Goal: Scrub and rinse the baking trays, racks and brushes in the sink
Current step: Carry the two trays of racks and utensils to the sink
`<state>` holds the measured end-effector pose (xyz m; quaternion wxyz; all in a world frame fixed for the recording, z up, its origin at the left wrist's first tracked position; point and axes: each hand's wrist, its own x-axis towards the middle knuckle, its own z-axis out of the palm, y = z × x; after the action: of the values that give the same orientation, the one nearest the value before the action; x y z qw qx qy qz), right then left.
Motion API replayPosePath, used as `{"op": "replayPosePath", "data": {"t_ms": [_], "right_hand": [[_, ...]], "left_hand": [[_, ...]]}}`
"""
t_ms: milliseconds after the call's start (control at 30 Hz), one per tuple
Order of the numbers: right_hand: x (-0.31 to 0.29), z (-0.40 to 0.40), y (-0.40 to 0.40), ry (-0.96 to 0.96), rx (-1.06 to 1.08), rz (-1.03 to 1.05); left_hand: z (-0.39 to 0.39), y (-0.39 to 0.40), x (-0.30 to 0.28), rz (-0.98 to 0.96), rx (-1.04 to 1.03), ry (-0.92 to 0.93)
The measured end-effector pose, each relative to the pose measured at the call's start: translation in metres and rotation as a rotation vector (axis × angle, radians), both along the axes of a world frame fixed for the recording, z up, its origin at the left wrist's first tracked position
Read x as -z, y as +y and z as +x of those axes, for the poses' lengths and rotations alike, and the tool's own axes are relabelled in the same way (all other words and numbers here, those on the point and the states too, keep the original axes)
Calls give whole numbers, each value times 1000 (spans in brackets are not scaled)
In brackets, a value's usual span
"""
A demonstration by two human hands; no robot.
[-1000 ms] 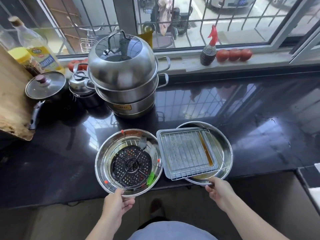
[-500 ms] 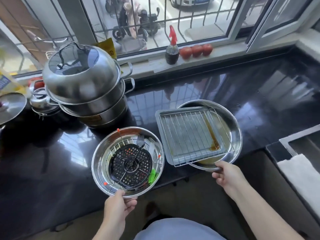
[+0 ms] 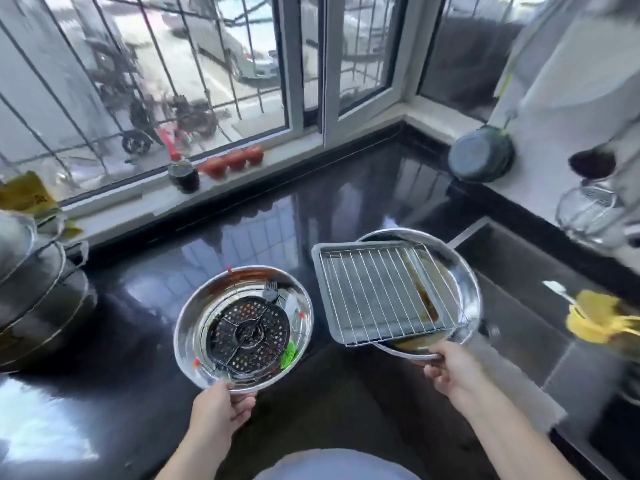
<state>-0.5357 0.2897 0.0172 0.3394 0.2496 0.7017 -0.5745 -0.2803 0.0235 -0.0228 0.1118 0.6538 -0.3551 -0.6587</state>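
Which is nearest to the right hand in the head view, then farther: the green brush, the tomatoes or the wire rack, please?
From the right hand:
1. Wire rack, just above it.
2. Green brush, leftward in the other pan.
3. Tomatoes, on the windowsill.

Stacked steamer pot [image 3: 31, 292] cut off by the left edge, left of the round steel pan [image 3: 194, 327]. Yellow thing [image 3: 602, 317] in the sink [image 3: 519, 306], far right of that pan, too smeared to name. Glass vessel [image 3: 588, 213] up right of it blurred, partly cropped. Fingers of the left hand [image 3: 221, 407] hidden beneath the pan's near rim.
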Motion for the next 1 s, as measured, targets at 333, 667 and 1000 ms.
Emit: {"op": "replayPosePath", "data": {"t_ms": [333, 667, 1000], "right_hand": [[-13, -81, 65, 21, 149, 70], [8, -194, -12, -78, 349, 6], [74, -333, -110, -167, 411, -89]], "left_hand": [[-146, 18, -3, 32, 212, -1], [-283, -71, 24, 20, 464, -39], [-359, -123, 36, 36, 629, -68]]}}
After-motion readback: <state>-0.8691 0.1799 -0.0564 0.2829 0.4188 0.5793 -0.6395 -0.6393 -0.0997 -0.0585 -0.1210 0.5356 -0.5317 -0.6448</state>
